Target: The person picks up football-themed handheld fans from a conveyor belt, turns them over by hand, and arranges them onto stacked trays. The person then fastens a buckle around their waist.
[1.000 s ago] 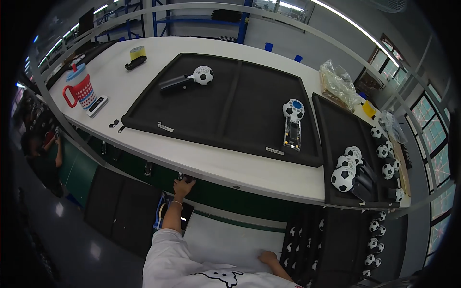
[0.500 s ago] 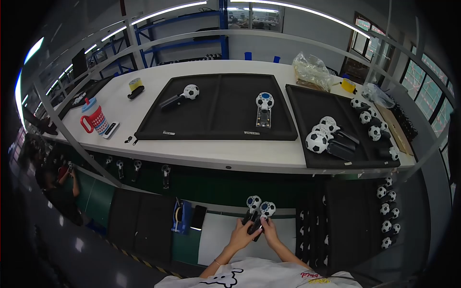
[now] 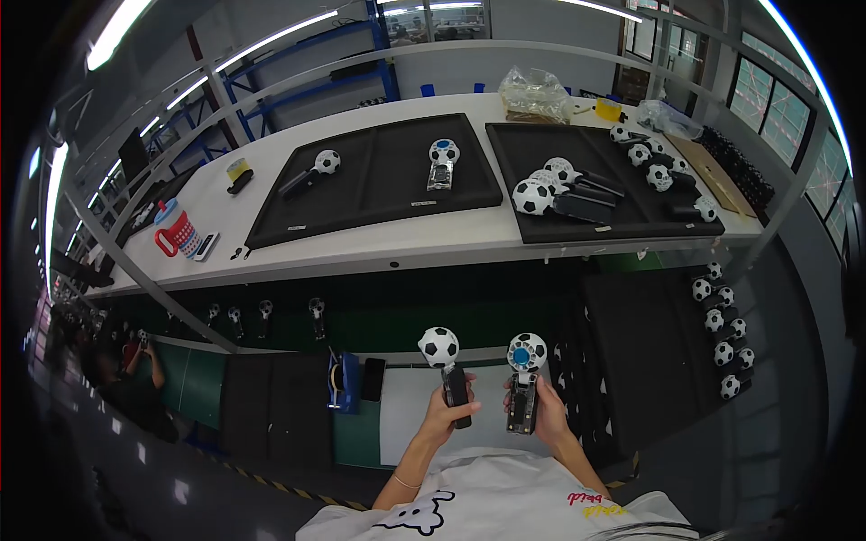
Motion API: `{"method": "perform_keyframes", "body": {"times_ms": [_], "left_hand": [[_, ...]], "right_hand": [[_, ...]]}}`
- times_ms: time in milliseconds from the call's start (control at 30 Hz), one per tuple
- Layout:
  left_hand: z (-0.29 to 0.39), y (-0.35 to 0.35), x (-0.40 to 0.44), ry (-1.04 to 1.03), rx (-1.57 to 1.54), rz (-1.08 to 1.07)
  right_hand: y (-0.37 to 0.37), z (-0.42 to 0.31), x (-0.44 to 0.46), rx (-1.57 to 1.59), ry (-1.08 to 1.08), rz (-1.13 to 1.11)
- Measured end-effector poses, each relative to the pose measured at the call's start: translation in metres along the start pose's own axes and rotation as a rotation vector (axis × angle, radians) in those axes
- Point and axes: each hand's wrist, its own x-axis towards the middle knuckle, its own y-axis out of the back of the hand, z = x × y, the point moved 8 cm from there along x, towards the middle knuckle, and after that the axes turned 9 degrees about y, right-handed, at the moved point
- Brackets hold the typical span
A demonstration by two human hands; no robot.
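The hands are parting! The left hand [image 3: 440, 417], reaching past the white sheet [image 3: 492, 388] and under the table [image 3: 433, 233] a second ago, is now gripping the left device [image 3: 456, 389] over the sheet. The right hand [image 3: 550, 417], low on the sheet's right side back then, is now holding the right device [image 3: 521, 394] above that side. Half a second ago the two devices are crowding together over the sheet; now they are standing well apart, with bare sheet showing between. The left one is presenting its patterned ball [image 3: 439, 346] instead of a dark disc, while the right one is standing straighter, its blue disc [image 3: 520, 357] showing brightly.
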Motion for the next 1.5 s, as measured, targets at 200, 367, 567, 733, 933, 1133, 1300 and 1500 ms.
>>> {"method": "perform_keyframes", "body": {"times_ms": [200, 367, 567, 733, 933, 1133, 1300, 1500], "left_hand": [[0.034, -0.063, 0.004, 0.017, -0.074, 0.082], [0.046, -0.108, 0.012, 0.006, -0.242, -0.075], [0.041, -0.113, 0.005, 0.077, -0.121, 0.103], [0.053, -0.129, 0.005, -0.031, -0.227, 0.040], [0.045, -0.141, 0.003, 0.000, -0.240, -0.044], [0.037, -0.146, 0.004, 0.010, -0.316, -0.075], [0.036, -0.150, 0.006, 0.003, -0.294, -0.092], [0.034, -0.153, 0.009, -0.003, -0.226, -0.044]], "right_hand": [[-0.008, -0.032, -0.017, 0.068, 0.099, -0.021], [-0.020, -0.073, -0.021, 0.075, 0.174, -0.081], [-0.028, -0.092, -0.032, 0.107, 0.182, -0.031], [-0.023, -0.097, -0.031, 0.170, 0.207, -0.110], [-0.017, -0.096, -0.029, 0.207, 0.180, -0.128], [-0.018, -0.097, -0.031, 0.153, 0.114, 0.032], [-0.012, -0.095, -0.031, 0.155, 0.082, -0.020], [0.000, -0.095, -0.031, 0.250, 0.106, -0.086]]}}
